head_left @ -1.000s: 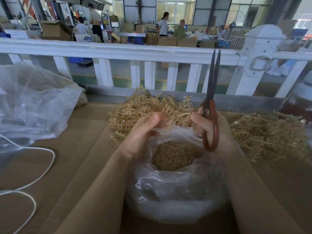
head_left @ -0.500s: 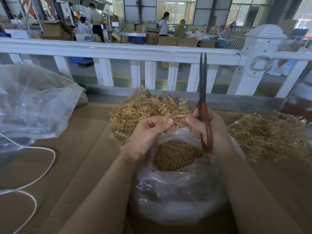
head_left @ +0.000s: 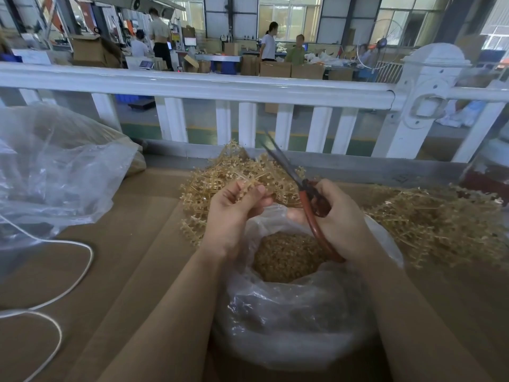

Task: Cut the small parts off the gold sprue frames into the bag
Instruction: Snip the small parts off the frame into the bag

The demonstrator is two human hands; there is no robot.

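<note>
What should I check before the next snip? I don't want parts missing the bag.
1. Left hand holds a sprue frame: ok.
2. Right hand grips the scissors: ok.
3. Blades slightly apart, pointing up-left toward the frame: ok.
4. Bag mouth open beneath both hands: ok.
5. Frame between the blades: not ok, blades sit beside it.
6. Fingers clear of the cut line: cannot tell.

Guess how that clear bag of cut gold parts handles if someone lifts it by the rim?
The clear bag looks like thin crinkled film, so it would likely go floppy and sag. It holds a mound of loose gold parts, so probably bottom-heavy, with contents shifting. The mouth gapes open below both hands, so tipping it would probably spill parts.
</note>
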